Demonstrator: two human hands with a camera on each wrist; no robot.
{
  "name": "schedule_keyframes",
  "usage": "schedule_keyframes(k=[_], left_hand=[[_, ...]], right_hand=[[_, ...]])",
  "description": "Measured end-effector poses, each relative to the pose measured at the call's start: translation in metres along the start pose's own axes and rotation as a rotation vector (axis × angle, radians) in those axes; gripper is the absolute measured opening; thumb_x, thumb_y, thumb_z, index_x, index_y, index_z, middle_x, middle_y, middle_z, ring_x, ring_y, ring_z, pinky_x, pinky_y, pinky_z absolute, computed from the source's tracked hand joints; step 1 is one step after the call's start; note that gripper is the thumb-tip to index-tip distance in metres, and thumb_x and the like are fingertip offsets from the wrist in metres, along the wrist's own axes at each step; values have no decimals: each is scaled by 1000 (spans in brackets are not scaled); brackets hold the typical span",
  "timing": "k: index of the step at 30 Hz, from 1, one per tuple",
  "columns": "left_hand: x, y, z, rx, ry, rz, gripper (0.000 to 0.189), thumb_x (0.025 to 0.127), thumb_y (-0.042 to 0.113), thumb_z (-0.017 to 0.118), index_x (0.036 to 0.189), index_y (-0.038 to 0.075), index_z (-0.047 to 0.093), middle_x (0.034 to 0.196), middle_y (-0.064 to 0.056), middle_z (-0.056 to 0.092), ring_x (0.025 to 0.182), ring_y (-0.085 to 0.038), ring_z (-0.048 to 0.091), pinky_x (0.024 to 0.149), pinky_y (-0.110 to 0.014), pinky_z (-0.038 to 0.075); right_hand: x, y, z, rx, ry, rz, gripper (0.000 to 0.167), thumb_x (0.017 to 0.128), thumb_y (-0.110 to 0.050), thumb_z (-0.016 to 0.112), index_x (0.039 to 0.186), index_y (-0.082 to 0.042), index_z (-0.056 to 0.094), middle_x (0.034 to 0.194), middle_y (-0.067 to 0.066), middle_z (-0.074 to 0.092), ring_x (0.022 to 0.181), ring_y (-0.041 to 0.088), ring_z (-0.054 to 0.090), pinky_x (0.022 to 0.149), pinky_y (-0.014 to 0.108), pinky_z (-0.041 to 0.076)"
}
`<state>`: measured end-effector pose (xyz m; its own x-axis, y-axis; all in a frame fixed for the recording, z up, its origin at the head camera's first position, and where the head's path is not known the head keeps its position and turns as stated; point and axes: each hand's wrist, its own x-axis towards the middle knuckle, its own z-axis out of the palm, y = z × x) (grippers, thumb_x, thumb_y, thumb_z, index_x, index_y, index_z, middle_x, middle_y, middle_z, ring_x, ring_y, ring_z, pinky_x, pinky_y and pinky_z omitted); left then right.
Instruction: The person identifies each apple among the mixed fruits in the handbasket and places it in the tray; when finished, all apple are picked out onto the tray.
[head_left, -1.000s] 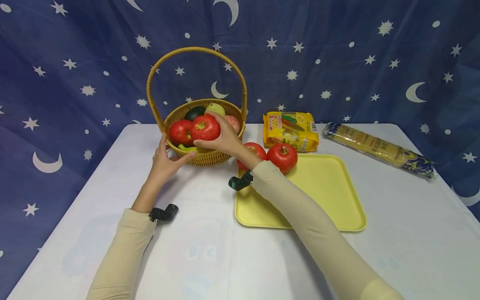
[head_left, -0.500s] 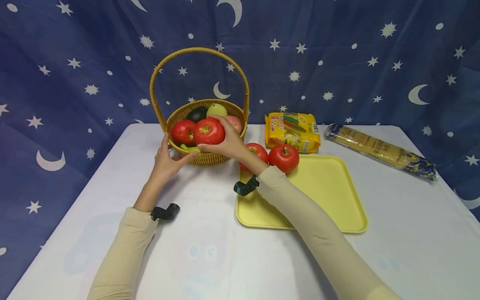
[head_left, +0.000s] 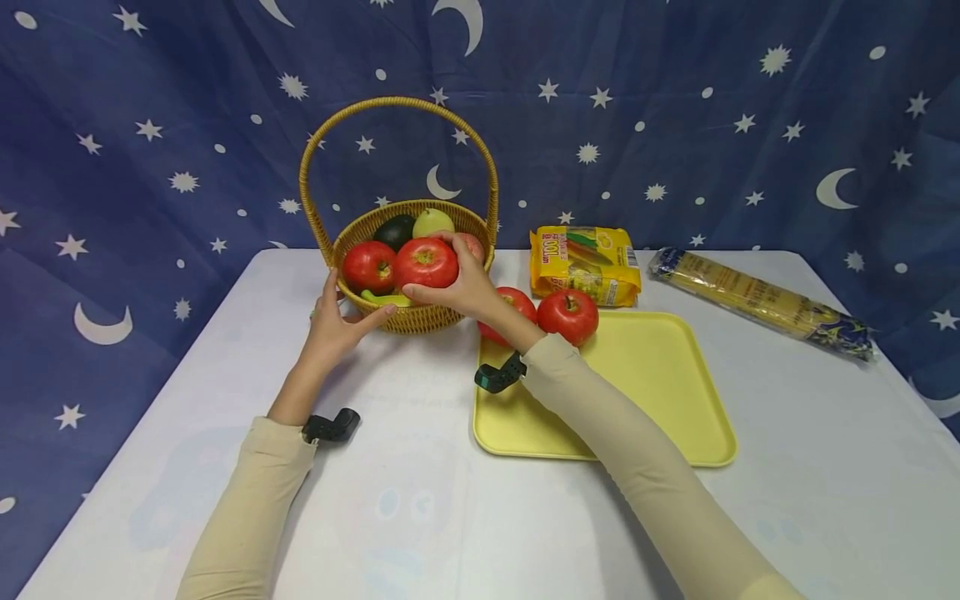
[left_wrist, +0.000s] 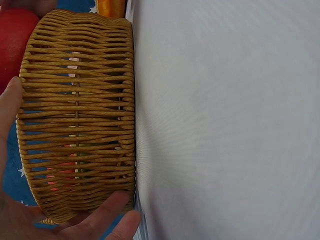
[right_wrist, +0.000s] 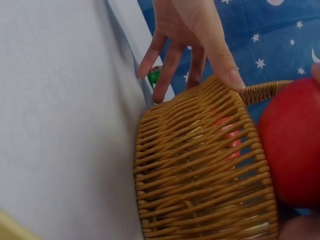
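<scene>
Right hand (head_left: 472, 287) is gripping a red apple (head_left: 426, 262), fingers bending over its far right side, thumb lying along its near side. This apple is occupying the five-o'clock part of the mouth of the wicker basket (head_left: 422, 321); whether it is touching anything beneath is not showing. Left hand (head_left: 332, 327) is standing at the basket's eight o'clock, fingers and thumb spreading apart, thumb tip touching the rim. Inside, a second apple (head_left: 366, 267) is lying at nine o'clock, a dark green fruit (head_left: 394, 231) at eleven, a pale pear (head_left: 432, 222) at one. At four o'clock from the basket, a yellow tray (head_left: 660, 392) is bearing a pair of red apples (head_left: 567, 318).
</scene>
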<state>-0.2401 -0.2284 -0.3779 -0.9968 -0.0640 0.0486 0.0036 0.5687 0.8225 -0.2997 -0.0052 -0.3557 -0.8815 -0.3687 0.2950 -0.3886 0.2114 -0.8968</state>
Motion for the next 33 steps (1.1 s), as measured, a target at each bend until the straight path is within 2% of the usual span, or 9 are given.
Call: schedule_keyframes(k=[12,15,20,27,33], left_hand=[[0,0,2,22,4,5,113,85,52,70,157,13,-7,158,-22,16,144,-40,21,107,-59,37],[1,0,1,31,10,8,113,85,52,70,157,13,-7,158,-22,17,144,-41,21,107,-63,33],[2,0,0,22,13,21,112,85,50,71,157,12,-6,158,-23,18,143,-41,21,106,-63,35],[1,0,1,21,11,22,112,85,50,71,157,12,-6,158,-23,16,143,-41,21,106,-62,37],[0,0,2,6,12,26,112,85,49,71,157,12,-6,158,-22,16,143,-41,21,106,-59,39]], right_hand=[[-3,1,-1,-14,7,-28,78,77,-23,82,143,-13,41,138,10,43,122,26,48,97,37,51],[-4,2,0,29,-3,-81,77,79,-19,81,145,-16,41,141,8,43,123,25,47,97,38,50],[-4,4,0,76,-16,-180,73,79,-13,80,143,-18,45,141,2,46,123,20,47,98,37,49],[-7,3,-3,68,-38,-201,84,73,-8,85,144,-15,41,141,3,44,126,19,45,100,36,47],[-13,4,-2,86,-24,-211,86,72,-8,85,145,-16,40,144,2,42,129,18,42,102,37,46]])
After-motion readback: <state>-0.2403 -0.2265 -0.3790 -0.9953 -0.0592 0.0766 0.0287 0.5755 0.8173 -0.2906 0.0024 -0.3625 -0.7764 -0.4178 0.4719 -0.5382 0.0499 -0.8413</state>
